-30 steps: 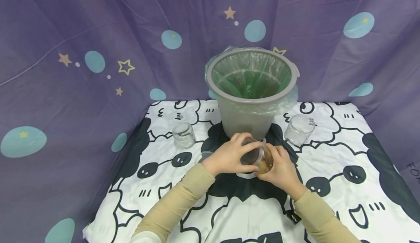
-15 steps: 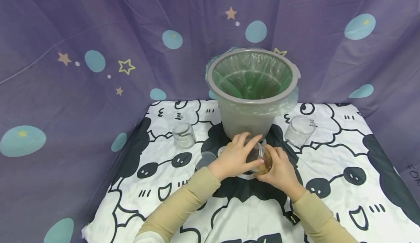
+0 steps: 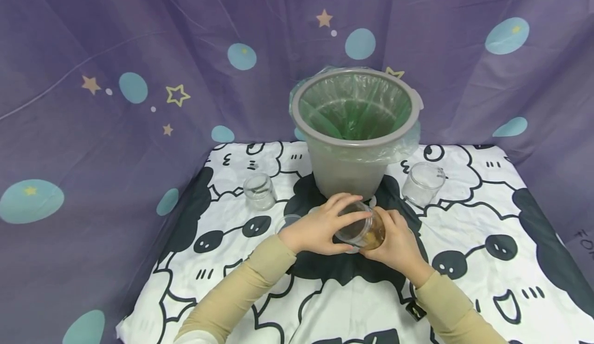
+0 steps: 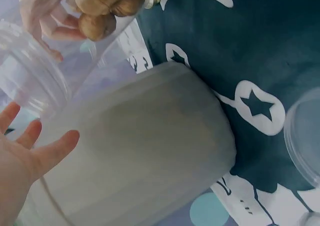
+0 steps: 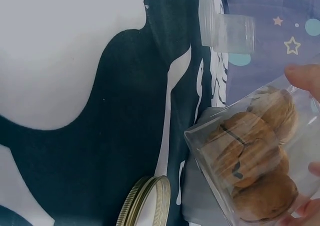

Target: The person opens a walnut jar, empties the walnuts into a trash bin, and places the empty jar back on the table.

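Observation:
My right hand (image 3: 396, 243) grips a clear jar (image 3: 373, 230) with several walnuts (image 5: 250, 151) in it, tilted on its side low in front of the bin. Close by, my left hand (image 3: 320, 225) spreads its fingers and thumb around the jar's clear left end. In the left wrist view, the straight fingers of the left hand (image 4: 30, 156) stand right at the wide clear ring (image 4: 35, 65) of that end. Under the right wrist camera, a gold-rimmed lid (image 5: 132, 203) shows by the cloth. A clear disc-like lid (image 4: 305, 136) lies left of the hands, partly covered in the head view.
Behind the hands stands a grey bin (image 3: 348, 174) lined with a green bag (image 3: 357, 109). One clear jar (image 3: 260, 192) is at its left, another clear jar (image 3: 423, 185) at its right. The patterned cloth (image 3: 343, 308) covers the table, with a purple curtain (image 3: 185, 34) behind.
My left hand first slid rightward over the jar's end, then drew back left and down with its fingers wider. The right hand keeps its grip, almost unmoved.

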Demonstrator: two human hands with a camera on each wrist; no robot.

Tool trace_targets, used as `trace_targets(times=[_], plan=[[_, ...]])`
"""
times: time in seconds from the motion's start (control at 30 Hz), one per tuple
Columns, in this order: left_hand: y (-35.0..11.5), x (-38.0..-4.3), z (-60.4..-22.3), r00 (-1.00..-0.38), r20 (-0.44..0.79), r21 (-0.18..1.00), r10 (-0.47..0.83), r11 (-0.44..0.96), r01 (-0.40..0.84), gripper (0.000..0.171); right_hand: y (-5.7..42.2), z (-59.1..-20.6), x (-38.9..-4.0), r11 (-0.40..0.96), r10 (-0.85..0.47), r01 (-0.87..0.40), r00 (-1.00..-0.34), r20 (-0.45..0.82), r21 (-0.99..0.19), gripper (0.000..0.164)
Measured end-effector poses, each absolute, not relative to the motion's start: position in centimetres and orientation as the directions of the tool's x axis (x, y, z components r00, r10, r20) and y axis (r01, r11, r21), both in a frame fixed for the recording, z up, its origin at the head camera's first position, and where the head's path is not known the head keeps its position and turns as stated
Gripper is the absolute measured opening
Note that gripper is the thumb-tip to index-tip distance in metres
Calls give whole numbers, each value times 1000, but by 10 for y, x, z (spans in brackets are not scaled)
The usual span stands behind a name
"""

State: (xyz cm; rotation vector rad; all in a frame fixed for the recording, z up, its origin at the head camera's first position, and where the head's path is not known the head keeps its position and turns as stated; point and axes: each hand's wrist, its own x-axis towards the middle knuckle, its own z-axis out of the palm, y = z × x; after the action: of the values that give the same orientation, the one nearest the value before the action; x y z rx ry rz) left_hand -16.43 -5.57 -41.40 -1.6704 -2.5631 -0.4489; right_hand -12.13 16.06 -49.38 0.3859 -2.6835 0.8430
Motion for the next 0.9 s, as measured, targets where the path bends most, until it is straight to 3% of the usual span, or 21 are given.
trace_targets(times=[0.37, 0.47, 0.73, 0.9], plan=[[-60, -166, -413, -434, 204, 286, 878, 370, 884, 69, 159, -496, -120, 793, -174, -374, -895, 410, -481, 100], [-57, -165, -414, -493, 194, 303, 848, 426, 853, 71, 159, -497, -120, 790, -173, -376, -895, 412, -485, 100], [-43, -158, -411, -732, 86, 399, 676, 650, 647, 65, 159, -497, -122, 786, -174, -383, -891, 420, -486, 102], [-38, -155, -412, -765, 26, 443, 644, 678, 586, 66, 159, -496, -121, 788, -170, -375, -895, 413, -489, 102]])
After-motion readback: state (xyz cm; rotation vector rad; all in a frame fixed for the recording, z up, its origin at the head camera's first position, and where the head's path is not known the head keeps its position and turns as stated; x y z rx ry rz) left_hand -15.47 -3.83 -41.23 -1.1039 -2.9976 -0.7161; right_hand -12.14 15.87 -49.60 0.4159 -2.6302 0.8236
